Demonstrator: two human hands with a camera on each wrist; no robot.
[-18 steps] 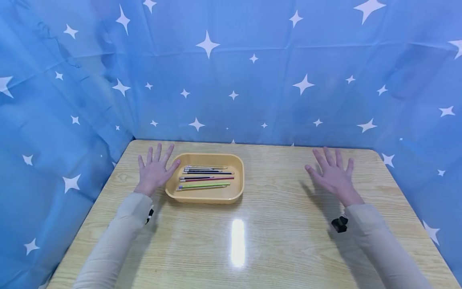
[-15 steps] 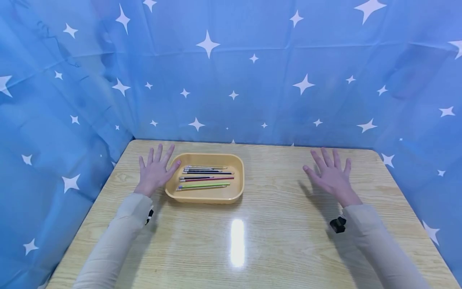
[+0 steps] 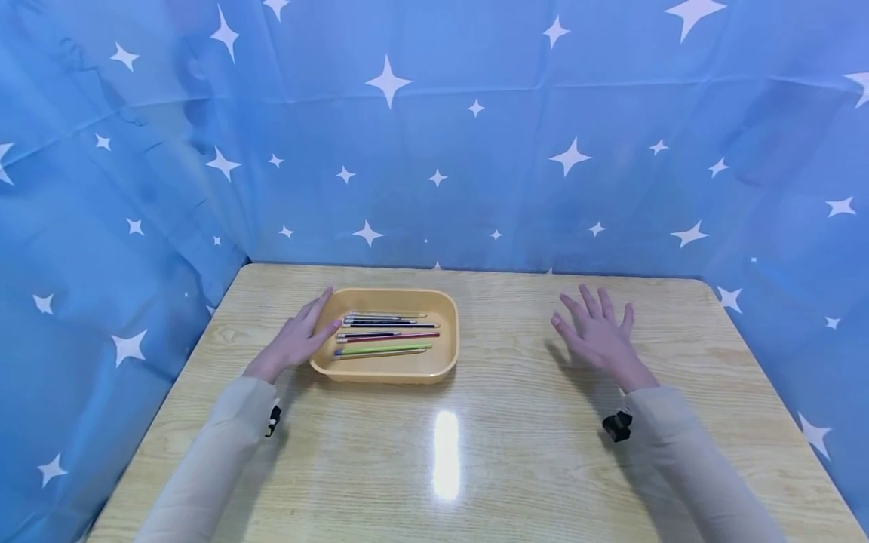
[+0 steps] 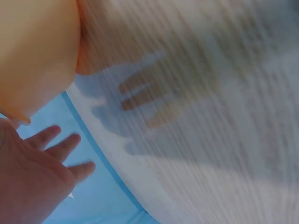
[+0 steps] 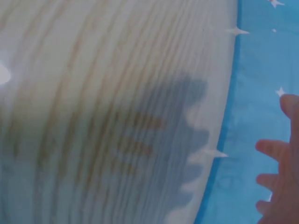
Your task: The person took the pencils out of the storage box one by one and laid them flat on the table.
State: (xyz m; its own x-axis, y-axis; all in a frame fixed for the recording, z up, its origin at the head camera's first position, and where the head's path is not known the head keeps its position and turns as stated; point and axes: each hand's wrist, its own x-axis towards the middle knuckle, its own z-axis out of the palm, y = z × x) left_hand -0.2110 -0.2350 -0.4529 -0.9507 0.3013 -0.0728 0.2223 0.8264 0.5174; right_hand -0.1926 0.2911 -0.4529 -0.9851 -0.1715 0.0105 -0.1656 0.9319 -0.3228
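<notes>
A tan plastic tray (image 3: 407, 369) with rounded corners sits toward the back of the table, left of the middle. Several pencils (image 3: 387, 337) lie crosswise in it, among them a light green pencil (image 3: 394, 348). At the tray's left rim is my left hand (image 3: 292, 345), thumb reaching over the rim and fingers extended along the left side. The left wrist view has those fingers (image 4: 63, 147) spread and apart from the tray wall (image 4: 42, 51); whether the thumb touches is hidden. Off to the right, my right hand (image 3: 600, 339) hovers above the tabletop, fingers spread and holding nothing.
The wood-grain table (image 3: 516, 437) carries a bright light reflection in front of the tray. A blue star-patterned curtain (image 3: 434, 136) hangs behind the table and along both sides. Small dark devices are strapped near both wrists.
My left hand has turned toward the tray, its fingers swinging down and right against the left rim. The right hand has drifted left and slightly nearer. The tray stays in place.
</notes>
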